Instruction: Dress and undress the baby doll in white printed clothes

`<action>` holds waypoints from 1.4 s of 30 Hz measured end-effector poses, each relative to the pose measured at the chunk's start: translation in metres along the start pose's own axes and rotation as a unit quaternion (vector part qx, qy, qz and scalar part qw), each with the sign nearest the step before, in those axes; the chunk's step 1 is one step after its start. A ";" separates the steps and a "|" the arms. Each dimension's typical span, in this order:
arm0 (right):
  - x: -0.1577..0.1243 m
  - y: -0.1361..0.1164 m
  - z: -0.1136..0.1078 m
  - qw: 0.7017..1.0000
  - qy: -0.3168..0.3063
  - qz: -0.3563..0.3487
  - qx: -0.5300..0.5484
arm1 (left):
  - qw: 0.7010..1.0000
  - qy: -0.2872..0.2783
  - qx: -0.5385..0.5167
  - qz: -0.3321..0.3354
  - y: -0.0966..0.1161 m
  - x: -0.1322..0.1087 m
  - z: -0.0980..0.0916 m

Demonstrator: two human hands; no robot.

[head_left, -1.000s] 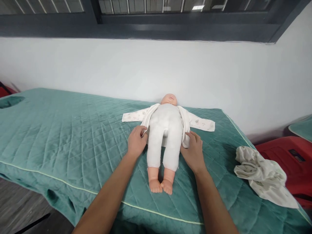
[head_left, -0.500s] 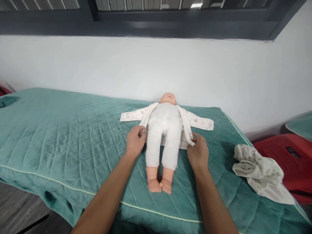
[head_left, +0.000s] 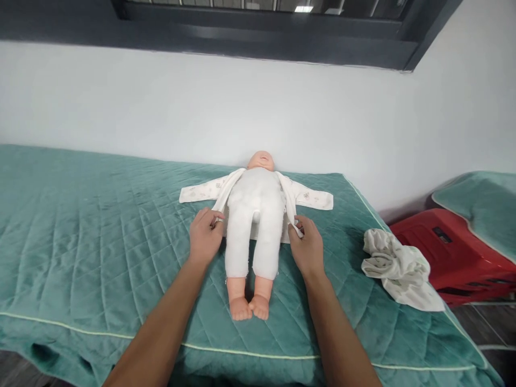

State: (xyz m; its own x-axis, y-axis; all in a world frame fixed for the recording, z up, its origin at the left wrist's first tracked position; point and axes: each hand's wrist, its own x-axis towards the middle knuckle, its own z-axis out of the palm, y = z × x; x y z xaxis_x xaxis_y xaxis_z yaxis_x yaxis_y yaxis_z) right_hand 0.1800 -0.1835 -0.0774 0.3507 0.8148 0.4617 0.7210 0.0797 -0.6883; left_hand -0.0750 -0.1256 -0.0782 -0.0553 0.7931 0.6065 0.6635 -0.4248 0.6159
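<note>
While a green quilted cover (head_left: 133, 269) stretches beneath, a baby doll (head_left: 256, 196) lies face-up on an open, printed long-sleeved baby shirt (head_left: 316, 199); beside the doll's thighs, the left hand (head_left: 203, 234) and right hand (head_left: 309, 243) each have their grip clamped on one front edge.

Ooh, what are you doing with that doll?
A person is holding a white top by its open front edges, with the left hand on one side and the right hand on the other. The doll lies on its back on the green quilted cover. The top spreads underneath, unfastened, sleeves out sideways. A crumpled pale cloth lies off to the right.
</note>
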 end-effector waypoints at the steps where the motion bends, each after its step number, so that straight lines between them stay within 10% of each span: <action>1: 0.000 0.000 0.000 1.000 -0.007 0.002 0.003 | 1.000 0.004 -0.001 0.005 0.000 0.000 0.000; 13: -0.027 0.000 -0.006 0.993 -0.002 -0.070 -0.098 | 0.996 -0.010 0.080 0.041 0.008 -0.014 -0.007; 21: -0.021 0.057 -0.103 0.964 0.014 -0.184 -0.189 | 0.996 -0.040 0.056 0.058 0.013 -0.077 -0.052; 29: 0.017 0.095 -0.204 0.861 -0.133 0.114 -0.477 | 0.993 -0.085 -0.086 -0.011 0.029 -0.119 -0.081; 34: 0.041 0.066 -0.214 0.879 -0.281 0.056 -0.380 | 0.982 -0.143 -0.118 0.036 0.052 -0.122 -0.086; 42: 0.015 -0.044 -0.182 0.936 -0.330 -0.020 -0.122 | 0.971 -0.197 -0.034 0.131 0.074 -0.134 -0.075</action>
State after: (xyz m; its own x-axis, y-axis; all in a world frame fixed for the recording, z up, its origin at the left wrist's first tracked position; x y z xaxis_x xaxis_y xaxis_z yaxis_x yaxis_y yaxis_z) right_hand 0.2620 -0.2789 0.0619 -0.0658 0.9977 -0.0167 0.8687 0.0490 -0.4929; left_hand -0.0746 -0.2961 -0.0761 0.4069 0.7539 0.5158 0.5647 -0.6515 0.5067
